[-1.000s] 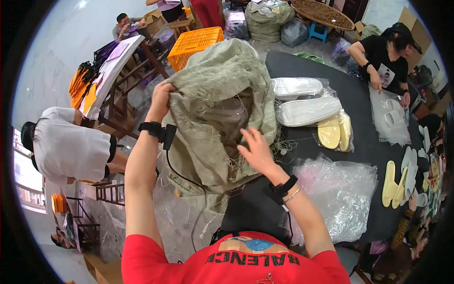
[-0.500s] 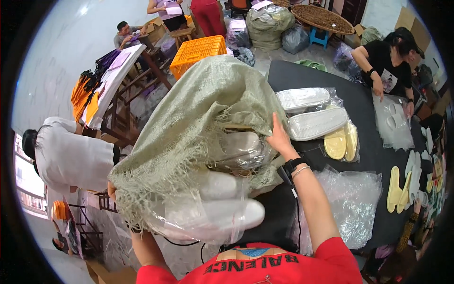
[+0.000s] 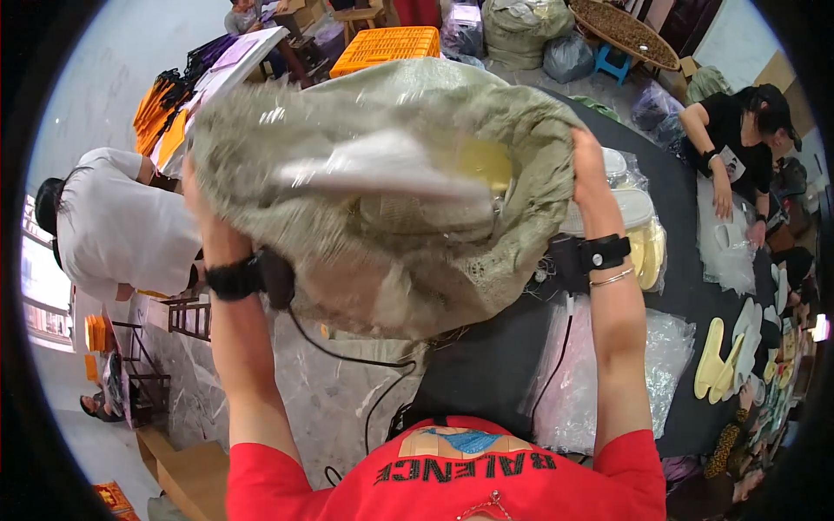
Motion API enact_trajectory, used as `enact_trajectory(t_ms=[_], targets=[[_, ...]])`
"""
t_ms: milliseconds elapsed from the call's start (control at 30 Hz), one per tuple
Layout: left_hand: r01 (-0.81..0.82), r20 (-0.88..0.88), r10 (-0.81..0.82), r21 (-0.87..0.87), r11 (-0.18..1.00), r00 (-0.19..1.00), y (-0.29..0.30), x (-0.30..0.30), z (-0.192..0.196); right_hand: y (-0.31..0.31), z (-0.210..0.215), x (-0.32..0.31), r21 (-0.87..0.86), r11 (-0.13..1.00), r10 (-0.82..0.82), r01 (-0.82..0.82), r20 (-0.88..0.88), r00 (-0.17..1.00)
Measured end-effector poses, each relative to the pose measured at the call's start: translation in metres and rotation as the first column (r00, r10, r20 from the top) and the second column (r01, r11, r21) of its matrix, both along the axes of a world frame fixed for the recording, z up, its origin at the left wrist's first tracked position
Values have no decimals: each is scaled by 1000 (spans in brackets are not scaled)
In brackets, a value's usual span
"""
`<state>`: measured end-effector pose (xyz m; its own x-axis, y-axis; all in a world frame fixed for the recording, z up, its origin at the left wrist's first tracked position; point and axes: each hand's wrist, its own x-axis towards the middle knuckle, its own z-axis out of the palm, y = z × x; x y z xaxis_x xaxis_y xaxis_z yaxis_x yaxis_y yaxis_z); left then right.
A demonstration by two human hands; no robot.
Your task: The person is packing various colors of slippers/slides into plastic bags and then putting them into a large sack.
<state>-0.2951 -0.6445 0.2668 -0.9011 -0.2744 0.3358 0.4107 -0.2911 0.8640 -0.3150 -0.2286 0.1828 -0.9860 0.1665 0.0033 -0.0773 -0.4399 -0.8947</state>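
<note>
A large pale-green woven sack (image 3: 408, 295) is held up in front of me, its frayed mouth spread wide. My left hand (image 3: 198, 208), smeared by motion, grips its left rim with the fingers mostly hidden behind the cloth. My right hand (image 3: 592, 169) is closed on the right rim. Inside the mouth lie slippers in clear bags: a white slipper (image 3: 391, 165), blurred, and a yellow one (image 3: 486, 163) behind it. Beyond my right hand, bagged white slippers (image 3: 632, 207) and a pair of bagged yellow slippers (image 3: 650, 247) rest on the dark table (image 3: 486, 373).
Clear plastic bags (image 3: 621, 373) lie by my right forearm. Loose yellow slippers (image 3: 717, 360) are at the table's right. Across it, a co-worker in black (image 3: 738, 156) handles a bag. A person in white (image 3: 130, 226) bends at the left. An orange crate (image 3: 382, 48) stands behind the sack.
My left hand has come up from low at the left, lifting that side of the sack. The mouth has swung upward and the bagged slippers that stuck out now sit within it.
</note>
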Motion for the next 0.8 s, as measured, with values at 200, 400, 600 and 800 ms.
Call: enact_trajectory(t_ms=[200, 400, 600, 800], targets=[[521, 519, -280, -404, 752, 808, 74, -19, -29, 43, 5, 14, -162, 987, 36, -17, 118, 992], [168, 272, -223, 211, 963, 936, -27, -38, -6, 60, 4, 33, -193, 981, -4, 35, 159, 987], [-144, 251, 171, -120, 982, 953, -188, -52, 14, -6, 59, 82, -391, 911, 173, -131, 76, 982], [-464, -424, 188, -803, 374, 886, 1, -13, 10, 13, 36, 86, -41, 998, -46, 47, 35, 998]])
